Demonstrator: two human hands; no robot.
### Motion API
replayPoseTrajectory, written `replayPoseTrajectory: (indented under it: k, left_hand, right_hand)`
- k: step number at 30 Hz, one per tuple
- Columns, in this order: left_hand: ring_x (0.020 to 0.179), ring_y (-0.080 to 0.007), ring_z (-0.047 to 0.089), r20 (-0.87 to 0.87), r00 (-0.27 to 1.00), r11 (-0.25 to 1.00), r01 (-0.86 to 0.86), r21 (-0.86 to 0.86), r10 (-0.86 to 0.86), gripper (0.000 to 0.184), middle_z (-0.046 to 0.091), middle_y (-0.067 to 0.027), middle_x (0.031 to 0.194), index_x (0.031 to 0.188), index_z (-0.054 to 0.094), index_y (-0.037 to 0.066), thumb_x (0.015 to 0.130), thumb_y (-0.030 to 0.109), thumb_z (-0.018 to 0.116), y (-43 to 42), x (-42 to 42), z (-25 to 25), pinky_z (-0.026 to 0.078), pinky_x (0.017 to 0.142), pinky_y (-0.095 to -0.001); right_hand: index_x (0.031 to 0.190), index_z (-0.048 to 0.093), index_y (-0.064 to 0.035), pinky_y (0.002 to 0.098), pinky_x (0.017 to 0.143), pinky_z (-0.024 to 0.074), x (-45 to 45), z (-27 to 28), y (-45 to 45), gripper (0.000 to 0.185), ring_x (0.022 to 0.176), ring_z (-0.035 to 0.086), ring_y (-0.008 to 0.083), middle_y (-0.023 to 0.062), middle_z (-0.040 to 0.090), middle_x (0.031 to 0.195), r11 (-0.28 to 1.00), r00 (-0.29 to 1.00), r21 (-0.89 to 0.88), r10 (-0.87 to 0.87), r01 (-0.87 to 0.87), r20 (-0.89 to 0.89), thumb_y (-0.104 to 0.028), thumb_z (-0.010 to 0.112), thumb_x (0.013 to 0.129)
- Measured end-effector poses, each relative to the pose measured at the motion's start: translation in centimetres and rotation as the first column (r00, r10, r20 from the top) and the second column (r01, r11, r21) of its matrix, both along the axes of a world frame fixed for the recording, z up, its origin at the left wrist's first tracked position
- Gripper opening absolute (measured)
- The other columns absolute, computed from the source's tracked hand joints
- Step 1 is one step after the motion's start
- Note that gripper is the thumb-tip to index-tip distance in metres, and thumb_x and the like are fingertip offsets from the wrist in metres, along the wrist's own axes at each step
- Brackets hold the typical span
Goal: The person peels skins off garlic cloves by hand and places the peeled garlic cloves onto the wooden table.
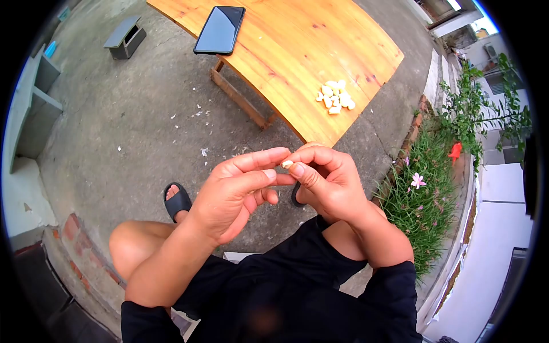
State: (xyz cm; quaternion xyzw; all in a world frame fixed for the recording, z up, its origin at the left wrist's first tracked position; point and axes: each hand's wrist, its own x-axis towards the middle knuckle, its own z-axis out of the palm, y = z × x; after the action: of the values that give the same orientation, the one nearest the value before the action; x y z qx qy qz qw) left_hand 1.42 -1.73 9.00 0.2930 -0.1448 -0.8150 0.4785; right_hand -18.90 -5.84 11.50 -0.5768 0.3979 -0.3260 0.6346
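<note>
A small pale garlic clove [287, 164] is pinched between the thumb and index finger of my right hand [329, 177], just off the near edge of the wooden table [286, 51]. My left hand [237, 186] is beside it, palm turned toward the clove. Its fingers are apart, with the index and middle fingertips close to the clove; whether they touch it I cannot tell. On the table's near right corner lies a small pile of peeled garlic cloves [337, 97].
A dark phone [219, 30] lies at the table's left edge. White peel flakes [204, 152] are scattered on the concrete ground. A grassy bed with a pink flower [418, 181] borders the right side. A small grey box [126, 39] stands at far left.
</note>
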Motion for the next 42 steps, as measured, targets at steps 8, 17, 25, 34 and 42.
replayPoseTrajectory:
  k: [8, 17, 25, 34, 42]
  left_hand:
    - [0.082, -0.007, 0.064, 0.416, 0.888, 0.936, -0.044, -0.349, 0.197, 0.031, 0.069, -0.0083, 0.123, 0.128, 0.069, 0.003, 0.097, 0.011, 0.072, 0.3, -1.3, -1.0, 0.052, 0.07, -0.0196]
    - [0.083, -0.0079, 0.068, 0.485, 0.804, 0.905, -0.148, -0.399, 0.345, 0.012, 0.075, -0.0031, 0.091, 0.106, 0.073, -0.001, 0.095, 0.004, 0.073, 0.5, -1.8, -1.9, 0.055, 0.074, -0.0238]
    - [0.076, -0.0237, 0.074, 0.598, 0.359, 0.534, 0.268, -0.802, 0.716, 0.022, 0.074, -0.0147, 0.088, 0.105, 0.072, -0.001, 0.083, -0.007, 0.071, 0.1, -1.4, -1.1, 0.059, 0.065, -0.0313]
    - [0.076, -0.0257, 0.075, 0.546, 0.386, 0.41, 0.382, -0.828, 0.743, 0.032, 0.074, -0.0121, 0.087, 0.099, 0.071, 0.0, 0.071, -0.016, 0.065, 0.0, -1.1, -0.9, 0.061, 0.064, -0.0331]
    - [0.078, -0.0246, 0.075, 0.525, 0.47, 0.43, 0.301, -0.851, 0.71, 0.033, 0.074, -0.0142, 0.088, 0.099, 0.07, -0.002, 0.072, -0.02, 0.062, 0.4, -1.2, -1.2, 0.062, 0.069, -0.0316]
  right_hand:
    - [0.105, 0.07, -0.0009, 0.0212, 0.062, 0.0394, -0.7, -0.5, -0.7, 0.015, 0.076, 0.051, 0.0017, 0.0, 0.065, 0.09, 0.894, 0.962, 0.421, 0.036, -0.153, 0.272, -0.015, 0.068, 0.101]
    - [0.101, 0.072, -0.0002, 0.0214, 0.054, 0.0429, -0.5, -0.3, -0.6, 0.008, 0.065, 0.057, 0.0049, 0.0017, 0.066, 0.08, 0.927, 0.987, -0.375, -0.052, -0.007, -0.149, -0.004, 0.073, 0.094]
    - [0.09, 0.073, 0.0003, 0.0251, 0.051, 0.0451, -0.8, 0.3, -0.4, 0.008, 0.057, 0.057, 0.0072, 0.0039, 0.064, 0.069, 0.908, 0.937, -0.4, -0.023, -0.127, -0.35, -0.004, 0.072, 0.084]
    - [0.08, 0.066, 0.0003, 0.0244, 0.047, 0.0391, -0.9, 0.4, 0.4, 0.005, 0.051, 0.05, 0.0045, -0.0002, 0.054, 0.056, 0.933, 0.952, -0.337, 0.018, -0.125, -0.304, -0.001, 0.071, 0.081]
    - [0.079, 0.065, -0.0007, 0.0215, 0.048, 0.0371, -0.6, -0.2, 1.2, 0.005, 0.056, 0.049, -0.0005, -0.0046, 0.055, 0.06, 0.99, 0.976, -0.133, 0.014, -0.043, -0.216, 0.0, 0.069, 0.083]
